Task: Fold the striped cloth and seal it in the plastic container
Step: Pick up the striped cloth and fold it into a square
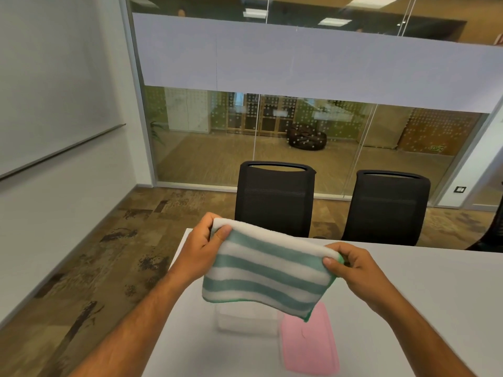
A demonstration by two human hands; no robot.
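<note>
Head view shows you holding the striped cloth in the air above the table, already doubled over, its folded edge along the top; your left hand pinches the upper left corner between thumb and fingers, and your right hand pinches the upper right corner the same way. The clear plastic container sits open on the table directly under the hanging cloth, with the pink lid lying flat just beside it on the right. The risk from here, as I judge it, is the fold slipping; the layers are held only at the two top corners, so the lower edge hangs free and already sags lower on the right; let go of either corner and the cloth could fall open. A loose bundle may also ride above the container's rim and keep the lid from seating. Your forearms reach forward from the bottom of the frame, wrists raised, your left hand higher and farther out than your right, so the top edge slopes down to the right.
</note>
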